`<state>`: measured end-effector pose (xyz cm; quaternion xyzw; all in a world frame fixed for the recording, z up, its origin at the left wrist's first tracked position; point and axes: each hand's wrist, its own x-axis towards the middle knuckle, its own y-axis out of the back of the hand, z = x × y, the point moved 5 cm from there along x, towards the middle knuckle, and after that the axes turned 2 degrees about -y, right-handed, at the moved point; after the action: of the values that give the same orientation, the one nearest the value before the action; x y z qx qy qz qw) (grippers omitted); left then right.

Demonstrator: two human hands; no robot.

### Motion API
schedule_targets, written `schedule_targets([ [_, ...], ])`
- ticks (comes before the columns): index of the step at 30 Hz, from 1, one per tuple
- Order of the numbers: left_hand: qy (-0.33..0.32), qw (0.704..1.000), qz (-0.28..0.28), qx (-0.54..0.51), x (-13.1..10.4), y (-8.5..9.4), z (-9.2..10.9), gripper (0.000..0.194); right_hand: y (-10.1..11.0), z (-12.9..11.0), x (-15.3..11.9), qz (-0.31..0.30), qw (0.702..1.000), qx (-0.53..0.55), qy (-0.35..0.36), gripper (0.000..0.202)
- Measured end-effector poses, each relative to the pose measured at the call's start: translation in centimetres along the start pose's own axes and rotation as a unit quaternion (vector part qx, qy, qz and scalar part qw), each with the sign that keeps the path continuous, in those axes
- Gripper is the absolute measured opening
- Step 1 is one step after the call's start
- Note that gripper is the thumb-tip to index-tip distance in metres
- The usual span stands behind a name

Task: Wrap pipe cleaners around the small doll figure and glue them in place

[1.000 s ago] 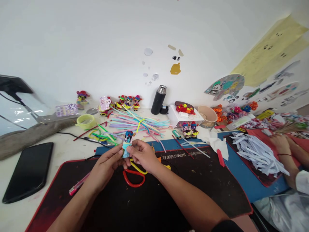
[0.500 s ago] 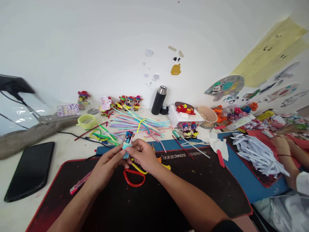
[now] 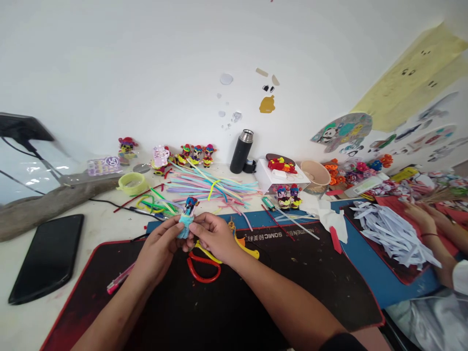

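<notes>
Between my hands, above the black desk mat (image 3: 204, 312), is a small pipe-cleaner doll (image 3: 187, 219) with a dark blue and red headpiece and a light-blue body. My left hand (image 3: 163, 239) pinches it from the left. From the other side my right hand (image 3: 212, 234) closes on its light-blue body with thumb and fingers. Just below my hands lie scissors (image 3: 204, 279) with red handles. Yellow pieces (image 3: 250, 249) lie partly behind my right hand. A pink pen-like tool (image 3: 120, 279) rests beside my left forearm.
A bundle of pastel pipe cleaners (image 3: 204, 187) lies behind my hands. Finished dolls (image 3: 197, 155) stand by the wall, near a black thermos (image 3: 241, 152). A dark tablet (image 3: 47, 258) lies left. At right, a co-worker's hands (image 3: 420, 219) are beside white paper strips (image 3: 391, 234).
The doll has shifted slightly left and tilts a little more, with both hands still on it. The camera view has moved very slightly.
</notes>
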<state>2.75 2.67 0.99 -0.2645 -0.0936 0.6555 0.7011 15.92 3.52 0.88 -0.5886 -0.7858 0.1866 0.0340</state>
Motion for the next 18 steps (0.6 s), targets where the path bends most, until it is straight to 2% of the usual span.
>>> schedule_targets([
  [7,-0.020,0.999,0.027,0.004,0.08,0.54,0.57,0.029,0.26,0.35,0.24,0.013,1.000,-0.006,0.009,0.047],
  [12,-0.030,0.999,0.042,0.015,0.19,1.01,0.15,0.032,0.05,0.25,0.18,0.012,1.000,-0.008,0.009,0.046],
  [18,-0.008,1.000,0.023,-0.002,0.18,0.58,-0.16,0.028,-0.25,0.34,0.24,0.008,1.000,-0.013,0.016,0.047],
])
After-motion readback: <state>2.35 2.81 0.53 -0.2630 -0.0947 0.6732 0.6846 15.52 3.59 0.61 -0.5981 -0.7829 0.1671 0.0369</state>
